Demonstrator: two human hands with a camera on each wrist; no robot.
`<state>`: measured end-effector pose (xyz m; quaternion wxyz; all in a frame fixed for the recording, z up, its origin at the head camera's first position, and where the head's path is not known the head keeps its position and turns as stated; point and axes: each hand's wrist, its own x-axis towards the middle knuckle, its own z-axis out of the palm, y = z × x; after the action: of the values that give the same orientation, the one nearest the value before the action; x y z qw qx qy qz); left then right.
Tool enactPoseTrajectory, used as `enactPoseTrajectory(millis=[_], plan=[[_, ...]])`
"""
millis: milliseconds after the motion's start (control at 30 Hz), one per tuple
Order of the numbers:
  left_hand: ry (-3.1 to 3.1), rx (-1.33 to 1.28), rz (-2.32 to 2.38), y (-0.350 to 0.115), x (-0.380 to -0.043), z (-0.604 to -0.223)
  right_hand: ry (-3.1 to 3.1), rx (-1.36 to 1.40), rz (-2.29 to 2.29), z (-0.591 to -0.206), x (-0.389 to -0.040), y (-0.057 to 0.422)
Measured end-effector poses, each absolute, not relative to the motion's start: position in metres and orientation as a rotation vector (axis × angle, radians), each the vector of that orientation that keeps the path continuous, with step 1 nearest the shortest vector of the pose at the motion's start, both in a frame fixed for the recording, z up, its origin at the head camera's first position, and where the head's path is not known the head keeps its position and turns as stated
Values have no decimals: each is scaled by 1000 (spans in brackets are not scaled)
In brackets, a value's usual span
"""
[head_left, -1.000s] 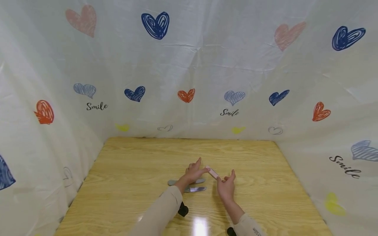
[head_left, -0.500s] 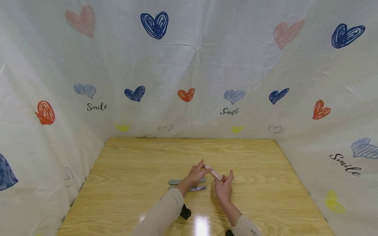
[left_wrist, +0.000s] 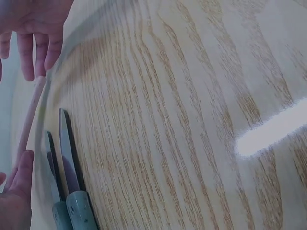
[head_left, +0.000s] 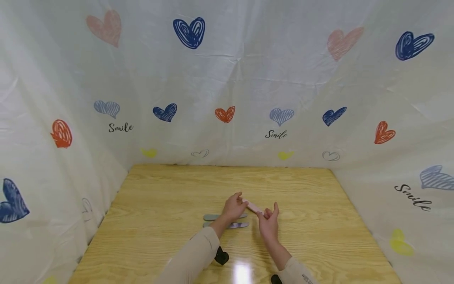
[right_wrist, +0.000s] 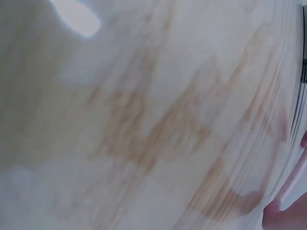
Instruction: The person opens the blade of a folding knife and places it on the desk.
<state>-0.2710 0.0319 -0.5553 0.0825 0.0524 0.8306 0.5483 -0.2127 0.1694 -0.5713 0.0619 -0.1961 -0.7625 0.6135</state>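
A slim pink bar is held slantwise over the table between both hands. My left hand pinches its far-left end between thumb and fingers. The near-right end is pinched by my right hand, whose index finger points up and away. In the left wrist view the pink bar appears edge-on, one hand at each end. Two knives with grey-green handles lie side by side under my left wrist: the farther knife and the nearer knife, blades toward the right. My left forearm hides their middles.
The wood-patterned table has a glossy top with a bright reflection near the front. A white curtain printed with hearts stands along its back and sides. Black wrist devices hang below both sleeves, such as the left one.
Both hands stay almost in place with the pink bar between them. The bar has turned about its length and lies slightly flatter; my left fingers have shifted on its end.
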Motion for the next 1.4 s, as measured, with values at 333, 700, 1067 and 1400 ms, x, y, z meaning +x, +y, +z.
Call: enactPoseTrajectory(millis=[333,700,1067,1400], plan=[[2564,46,1728,20,-272,-563,-2332,-515,1899,-572,-210,164],[2357,41,1885,7,-273,-566,-2283,-468,1813,-573,-215,165],[2136,19,2080,3,-270,-566,-2208,-477,1833,-574,-224,168],[2156,138,2074,-9,-261,-566,-2049,-340,2071,-574,-225,169]])
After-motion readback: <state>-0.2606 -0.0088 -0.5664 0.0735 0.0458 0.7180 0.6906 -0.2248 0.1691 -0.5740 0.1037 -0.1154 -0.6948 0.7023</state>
